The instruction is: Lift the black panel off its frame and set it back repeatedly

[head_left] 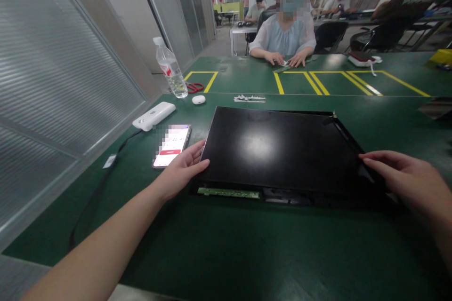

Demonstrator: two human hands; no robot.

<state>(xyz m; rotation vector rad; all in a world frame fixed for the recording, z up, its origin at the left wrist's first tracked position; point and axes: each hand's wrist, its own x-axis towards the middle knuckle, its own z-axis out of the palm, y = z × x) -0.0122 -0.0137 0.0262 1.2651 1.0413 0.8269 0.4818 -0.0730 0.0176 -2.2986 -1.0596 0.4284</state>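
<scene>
A black flat display panel lies on the green table in front of me, with a narrow green circuit strip showing along its near edge. My left hand grips the panel's left near corner, thumb on top and fingers curled under the edge. My right hand holds the right edge, its fingers laid along the rim. The panel looks slightly raised above a dark frame beneath it.
Left of the panel lie a lit phone, a white power bank with a black cable, a water bottle, red scissors and a small white case. Across the table, a seated person's hands are at work.
</scene>
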